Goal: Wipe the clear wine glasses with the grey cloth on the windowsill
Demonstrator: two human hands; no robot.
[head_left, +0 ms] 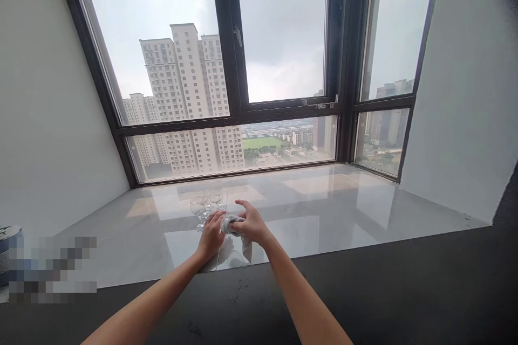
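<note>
Both my arms reach out over a glossy marble window sill (324,210). My left hand (211,235) is closed round a clear stemmed glass that is mostly hidden by the hands. My right hand (250,222) presses a pale cloth (233,225) against that glass, fingers curled over it, and a tail of the cloth hangs down below. Just beyond my hands stand several empty wine glasses (204,206) in a small cluster on the sill.
A large dark-framed window (234,113) closes the back of the sill, with white walls on both sides. A dark ledge (404,285) runs along the front edge. A blurred object sits at the far left (8,259).
</note>
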